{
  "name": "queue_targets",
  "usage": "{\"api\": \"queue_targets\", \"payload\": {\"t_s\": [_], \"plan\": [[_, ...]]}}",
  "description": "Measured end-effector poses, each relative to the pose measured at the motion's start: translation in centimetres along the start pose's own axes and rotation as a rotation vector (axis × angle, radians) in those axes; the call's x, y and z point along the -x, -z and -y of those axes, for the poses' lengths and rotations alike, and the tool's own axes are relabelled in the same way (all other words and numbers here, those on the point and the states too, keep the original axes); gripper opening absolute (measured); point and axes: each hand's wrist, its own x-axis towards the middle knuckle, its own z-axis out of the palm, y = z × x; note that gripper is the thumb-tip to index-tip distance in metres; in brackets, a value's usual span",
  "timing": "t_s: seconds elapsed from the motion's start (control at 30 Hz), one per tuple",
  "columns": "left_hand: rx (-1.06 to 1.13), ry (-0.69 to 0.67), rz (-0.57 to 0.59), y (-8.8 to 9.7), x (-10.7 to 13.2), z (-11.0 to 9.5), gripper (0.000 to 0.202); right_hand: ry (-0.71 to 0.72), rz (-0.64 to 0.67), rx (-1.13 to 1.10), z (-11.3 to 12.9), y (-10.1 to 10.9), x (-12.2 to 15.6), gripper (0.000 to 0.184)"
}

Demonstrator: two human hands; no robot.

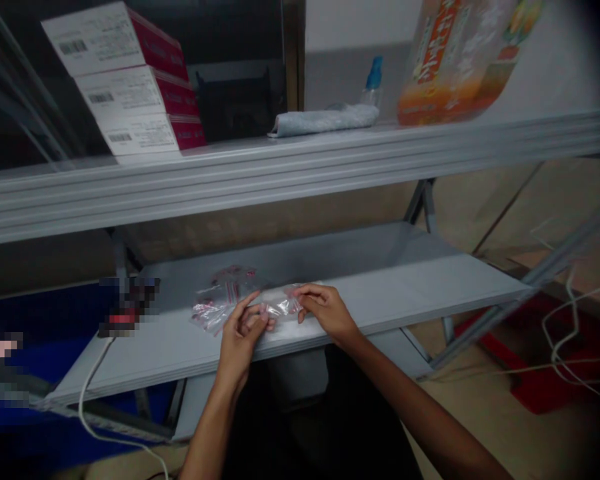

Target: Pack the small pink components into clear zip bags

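A crinkled clear plastic zip bag [283,305] with red print is pinched between the nearly closed fingers of the left hand [243,337] and right hand [327,310], just above a pale grey metal shelf [380,283]. Similar thin bags [230,283] are laid on it. Cardboard boxes [130,87] and a folded grey cloth [325,120] are placed on a higher shelf [300,167].

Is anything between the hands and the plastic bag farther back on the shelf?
The clear plastic bag pinched by the left hand and right hand lies in front of the back bag; nothing else visible on the gray metal shelf blocks them.
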Motion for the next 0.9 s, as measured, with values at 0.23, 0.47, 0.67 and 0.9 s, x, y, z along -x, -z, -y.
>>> {"api": "queue_targets", "payload": {"t_s": [0.23,0.47,0.67,0.9], "plan": [[-0.09,-0.04,-0.183,1.4,-2.4,1.6,0.038,-0.036,0.153,0.06,-1.1,0.9,-1.9,0.033],[-0.24,-0.154,-0.207,2.3,-4.6,3.2,0.032,-0.038,0.13,0.164,-2.8,1.5,-4.2,0.038],[-0.256,-0.228,-0.168,2.0,-4.5,3.1,0.028,-0.028,0.144,0.295,-3.8,1.4,-4.9,0.036],[-0.281,-0.218,-0.187,2.4,-4.7,4.1,0.04,-0.03,0.083,0.318,-4.7,1.8,-4.9,0.034]]}}
